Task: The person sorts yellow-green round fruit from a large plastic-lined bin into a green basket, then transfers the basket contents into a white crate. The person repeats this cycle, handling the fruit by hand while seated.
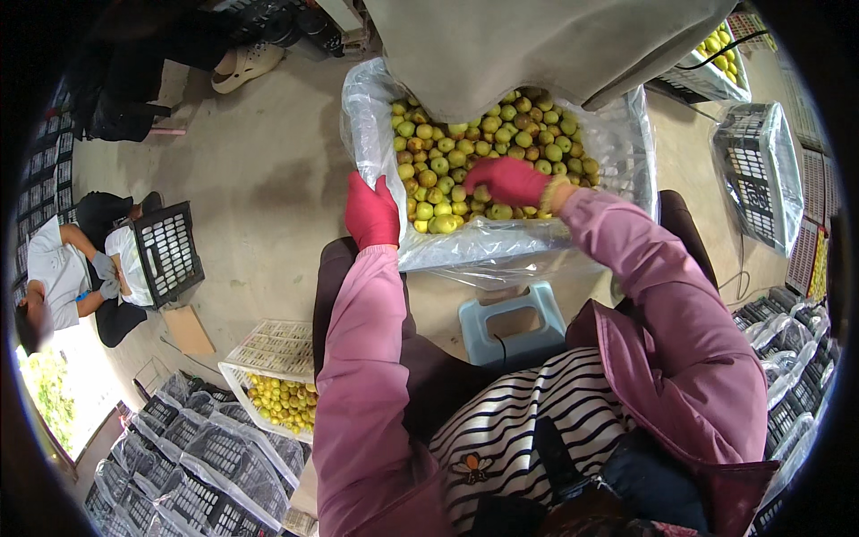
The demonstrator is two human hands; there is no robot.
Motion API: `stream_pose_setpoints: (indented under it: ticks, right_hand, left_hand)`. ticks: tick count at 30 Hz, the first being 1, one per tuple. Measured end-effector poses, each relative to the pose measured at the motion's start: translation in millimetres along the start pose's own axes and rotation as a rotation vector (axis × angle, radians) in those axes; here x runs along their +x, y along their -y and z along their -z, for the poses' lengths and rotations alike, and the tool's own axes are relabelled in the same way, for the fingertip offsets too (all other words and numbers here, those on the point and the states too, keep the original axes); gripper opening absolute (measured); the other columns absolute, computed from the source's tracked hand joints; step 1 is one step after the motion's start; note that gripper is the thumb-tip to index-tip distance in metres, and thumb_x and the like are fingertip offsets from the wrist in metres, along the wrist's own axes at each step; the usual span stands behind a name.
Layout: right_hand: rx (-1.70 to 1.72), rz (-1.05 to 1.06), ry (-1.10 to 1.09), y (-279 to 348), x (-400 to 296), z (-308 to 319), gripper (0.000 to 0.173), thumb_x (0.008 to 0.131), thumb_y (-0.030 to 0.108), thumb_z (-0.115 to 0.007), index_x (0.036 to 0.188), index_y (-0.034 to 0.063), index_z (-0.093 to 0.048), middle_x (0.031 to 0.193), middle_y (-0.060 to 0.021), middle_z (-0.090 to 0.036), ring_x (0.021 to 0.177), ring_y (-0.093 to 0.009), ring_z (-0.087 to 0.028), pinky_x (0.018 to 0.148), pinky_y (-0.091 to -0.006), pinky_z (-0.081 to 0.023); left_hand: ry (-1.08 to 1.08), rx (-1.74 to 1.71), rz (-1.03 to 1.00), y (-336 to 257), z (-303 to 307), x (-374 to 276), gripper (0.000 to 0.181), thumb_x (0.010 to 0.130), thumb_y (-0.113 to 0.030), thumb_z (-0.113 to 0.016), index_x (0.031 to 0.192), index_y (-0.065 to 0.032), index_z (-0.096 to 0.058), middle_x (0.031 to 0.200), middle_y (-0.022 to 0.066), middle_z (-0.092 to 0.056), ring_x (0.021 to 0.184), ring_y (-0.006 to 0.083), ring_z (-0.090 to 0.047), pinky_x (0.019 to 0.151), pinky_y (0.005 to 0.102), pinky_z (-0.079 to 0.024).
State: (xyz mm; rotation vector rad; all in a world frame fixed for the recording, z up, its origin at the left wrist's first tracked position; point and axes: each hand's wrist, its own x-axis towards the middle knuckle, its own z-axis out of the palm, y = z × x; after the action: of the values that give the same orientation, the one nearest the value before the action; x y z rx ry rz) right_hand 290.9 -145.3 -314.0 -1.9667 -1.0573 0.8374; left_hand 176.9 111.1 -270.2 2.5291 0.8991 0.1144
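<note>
A crate lined with clear plastic film (470, 250) stands between my knees, holding many small round green and brown fruits (523, 139) that look like jujubes. My left hand (373, 212), in a red glove, grips the plastic-covered rim at the crate's left side, thumb inside. Over the fruits reaches my right hand (508, 181), also red-gloved, with its fingers bent down at them. It is blurred, and I cannot tell whether a fruit is in its fingers. A grey cloth (537, 47) hangs over the crate's far part and hides some of the fruits.
A light blue plastic stool (513, 322) stands between my legs. At lower left is a white crate (268, 346) of yellow fruits, beside stacked black crates (194, 463). A lined black crate (758, 174) sits at right. A gloved person (57, 268) works at far left.
</note>
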Motion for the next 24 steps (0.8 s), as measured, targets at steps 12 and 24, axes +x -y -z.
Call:
stream_pose_setpoints:
  ticks: [12, 24]
  right_hand:
    - [-0.127, 0.075, 0.507, 20.0, 12.1, -29.6, 0.032, 0.082, 0.018, -0.066, 0.114, 0.0187, -0.069, 0.113, -0.0125, -0.068, 0.096, -0.032, -0.068, 0.081, -0.0455, -0.053]
    - [0.269, -0.574, 0.06, -17.5, -29.0, 61.5, 0.035, 0.081, 0.033, -0.067, 0.106, 0.0087, -0.067, 0.091, -0.0089, -0.07, 0.08, -0.023, -0.067, 0.075, -0.0374, -0.054]
  left_hand:
    - [0.013, 0.009, 0.024, -6.3, -0.3, 0.5, 0.035, 0.094, -0.03, -0.063, 0.112, -0.0029, -0.052, 0.102, 0.0251, -0.067, 0.092, 0.0475, -0.064, 0.074, 0.0542, -0.05]
    - [0.035, -0.028, 0.033, 3.2, 0.9, 0.6, 0.036, 0.095, -0.03, -0.062, 0.115, -0.0025, -0.052, 0.104, 0.0244, -0.067, 0.093, 0.0463, -0.064, 0.075, 0.054, -0.05]
